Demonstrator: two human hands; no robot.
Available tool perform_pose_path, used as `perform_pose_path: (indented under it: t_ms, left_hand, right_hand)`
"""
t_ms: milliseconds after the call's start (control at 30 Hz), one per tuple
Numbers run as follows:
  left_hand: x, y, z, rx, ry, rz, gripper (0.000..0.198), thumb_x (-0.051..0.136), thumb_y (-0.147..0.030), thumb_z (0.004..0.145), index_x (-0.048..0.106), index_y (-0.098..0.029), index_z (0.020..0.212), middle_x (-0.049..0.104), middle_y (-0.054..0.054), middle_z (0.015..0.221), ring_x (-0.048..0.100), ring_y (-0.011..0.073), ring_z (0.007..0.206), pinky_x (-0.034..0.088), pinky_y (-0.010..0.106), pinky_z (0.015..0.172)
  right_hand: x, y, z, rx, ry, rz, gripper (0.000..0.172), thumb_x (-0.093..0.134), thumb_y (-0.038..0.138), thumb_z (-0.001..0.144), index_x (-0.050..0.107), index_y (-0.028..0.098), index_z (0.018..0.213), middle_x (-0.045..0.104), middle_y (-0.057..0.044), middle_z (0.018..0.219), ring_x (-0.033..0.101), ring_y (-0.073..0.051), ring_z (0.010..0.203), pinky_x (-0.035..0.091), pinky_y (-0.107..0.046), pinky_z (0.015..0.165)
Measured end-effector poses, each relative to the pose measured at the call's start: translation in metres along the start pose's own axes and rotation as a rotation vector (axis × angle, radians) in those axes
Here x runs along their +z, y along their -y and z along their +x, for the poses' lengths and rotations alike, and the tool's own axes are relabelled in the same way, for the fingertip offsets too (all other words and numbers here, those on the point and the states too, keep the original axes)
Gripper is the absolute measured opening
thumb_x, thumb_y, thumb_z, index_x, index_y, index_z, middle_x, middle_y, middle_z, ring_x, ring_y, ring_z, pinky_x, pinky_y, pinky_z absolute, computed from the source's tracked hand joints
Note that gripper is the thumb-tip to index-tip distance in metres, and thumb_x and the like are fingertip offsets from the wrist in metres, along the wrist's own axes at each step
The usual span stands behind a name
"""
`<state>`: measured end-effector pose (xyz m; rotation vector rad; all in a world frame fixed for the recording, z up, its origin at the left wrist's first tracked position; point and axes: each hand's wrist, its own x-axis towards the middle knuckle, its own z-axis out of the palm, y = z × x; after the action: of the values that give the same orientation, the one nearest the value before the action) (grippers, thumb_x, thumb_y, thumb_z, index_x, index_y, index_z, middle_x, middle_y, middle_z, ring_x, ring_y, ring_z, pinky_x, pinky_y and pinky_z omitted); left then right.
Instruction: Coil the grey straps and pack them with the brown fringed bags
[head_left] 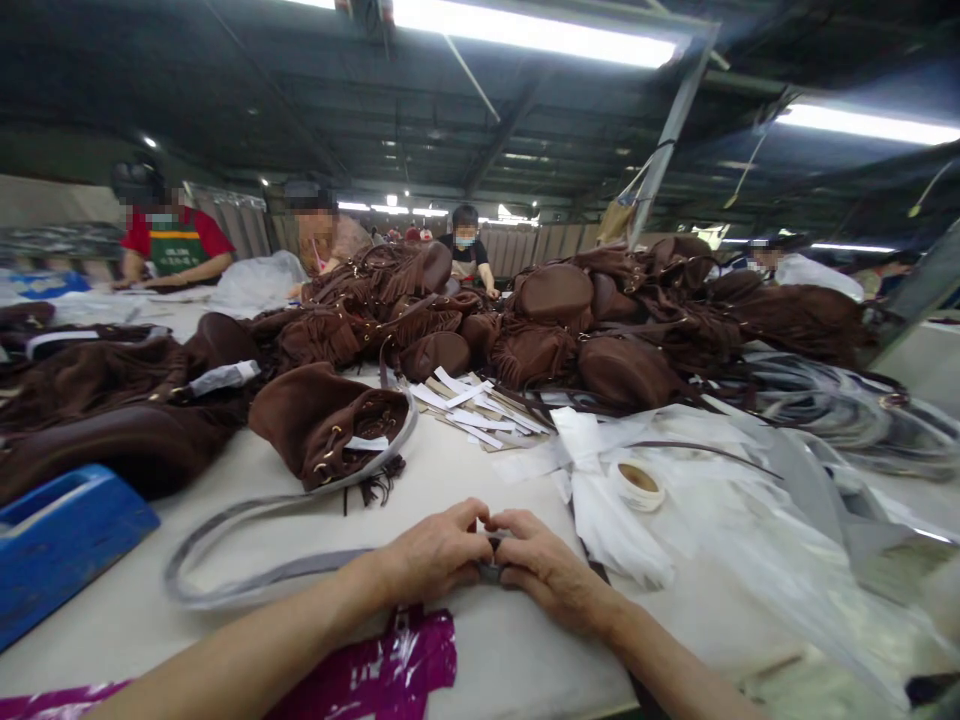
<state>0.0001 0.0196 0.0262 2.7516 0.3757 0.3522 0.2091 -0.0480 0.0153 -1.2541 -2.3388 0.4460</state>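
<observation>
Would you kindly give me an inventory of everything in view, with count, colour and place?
Table: one, whitish, foreground
Piled bags: many, brown, middle and left
Loose bag: one, brown, centre-left
Wrapped strap: one, grey, lower centre
Coiled straps: several, grey, right
Paper strips: many, white and tan, centre
Roll: one, white, right of centre
Plastic sheets: several, clear, right
Purple plastic: count unclear, purple, bottom
Likely tape dispenser: one, blue, left edge
Co-workers: at least four, mixed clothing, background
Ceiling lights: several, white, overhead
Post: at least one, grey, upper right
Left hand, right hand: one each, bare, lower centre
</observation>
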Motion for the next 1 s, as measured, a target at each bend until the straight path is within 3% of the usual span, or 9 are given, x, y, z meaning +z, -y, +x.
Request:
perform_pose_path:
  t_ms: [133,233,333,500,600,733,800,900,1000]
  left_hand:
    - [0.024,-0.020,0.012,-0.312,-0.039,0.106,0.014,0.044,-0.011,0.090,0.058,-0.016,0.093,0.055,0.007,0.100,0.054,0.0174,0.087,0.049,0.028,0.081]
    - [0.036,-0.036,0.016,-0.444,-0.062,0.130,0.016,0.043,-0.008,0.088,0.057,-0.015,0.094,0.054,0.007,0.098,0.054,0.0184,0.086,0.049,0.030,0.079]
    - [0.028,-0.033,0.010,-0.361,-0.030,0.089,0.012,0.048,-0.010,0.087,0.057,-0.017,0.091,0.055,0.004,0.097,0.054,0.0166,0.086,0.047,0.026,0.077]
    - [-0.001,-0.005,-0.002,-0.062,0.005,0.044,0.015,0.063,-0.019,0.083,0.059,-0.022,0.097,0.052,0.001,0.098,0.053,0.0139,0.086,0.045,0.022,0.076]
    - [0.006,-0.005,0.002,-0.101,0.026,0.126,0.008,0.057,-0.020,0.087,0.058,-0.021,0.095,0.053,0.002,0.096,0.052,0.0142,0.084,0.045,0.023,0.075]
    - [0.031,-0.029,0.011,-0.360,-0.043,0.212,0.009,0.048,-0.014,0.091,0.056,-0.017,0.092,0.055,0.005,0.096,0.052,0.0188,0.090,0.047,0.029,0.077]
    - [0.034,-0.037,0.011,-0.402,-0.039,0.194,0.010,0.047,-0.012,0.091,0.054,-0.018,0.093,0.055,0.005,0.097,0.052,0.0193,0.090,0.047,0.030,0.078]
    - [0.019,-0.032,0.003,-0.323,0.007,0.113,0.013,0.053,-0.015,0.088,0.052,-0.020,0.100,0.053,0.004,0.101,0.054,0.0166,0.088,0.047,0.027,0.077]
    - [-0.002,-0.014,-0.006,-0.120,0.071,0.153,0.028,0.056,-0.017,0.087,0.050,-0.025,0.112,0.053,0.001,0.101,0.055,0.0140,0.084,0.045,0.022,0.073]
  right_hand:
    - [0.002,0.022,0.005,0.218,-0.065,-0.340,0.017,0.056,0.012,0.085,0.068,0.021,0.091,0.058,-0.010,0.116,0.051,-0.027,0.107,0.040,-0.044,0.090]
    - [0.013,0.037,0.002,0.380,-0.128,-0.395,0.017,0.052,0.012,0.086,0.067,0.020,0.087,0.059,-0.011,0.100,0.053,-0.025,0.092,0.043,-0.040,0.081]
    - [0.019,0.030,-0.004,0.362,-0.098,-0.227,0.014,0.053,0.011,0.087,0.064,0.019,0.083,0.054,-0.006,0.087,0.053,-0.020,0.083,0.045,-0.032,0.074]
    - [-0.001,0.005,-0.008,0.055,0.031,0.042,0.014,0.055,0.008,0.085,0.061,0.020,0.084,0.053,-0.002,0.090,0.054,-0.016,0.089,0.044,-0.026,0.078]
    - [-0.009,0.009,-0.004,0.054,0.074,0.015,0.017,0.051,0.007,0.086,0.061,0.020,0.088,0.056,-0.003,0.093,0.055,-0.016,0.091,0.044,-0.026,0.081]
    - [0.003,0.028,-0.001,0.322,0.062,-0.252,0.012,0.055,0.014,0.085,0.061,0.020,0.093,0.058,-0.007,0.094,0.056,-0.020,0.086,0.045,-0.030,0.075]
    - [0.010,0.031,-0.002,0.409,0.046,-0.297,0.009,0.053,0.018,0.088,0.061,0.020,0.091,0.058,-0.006,0.088,0.056,-0.018,0.079,0.044,-0.028,0.070]
    - [0.009,0.023,-0.007,0.267,0.076,-0.198,0.013,0.050,0.014,0.090,0.061,0.019,0.085,0.057,-0.004,0.084,0.056,-0.017,0.080,0.043,-0.026,0.071]
    - [-0.004,0.010,-0.010,0.080,0.102,-0.072,0.013,0.052,0.009,0.086,0.060,0.019,0.083,0.056,-0.003,0.085,0.055,-0.016,0.084,0.042,-0.025,0.074]
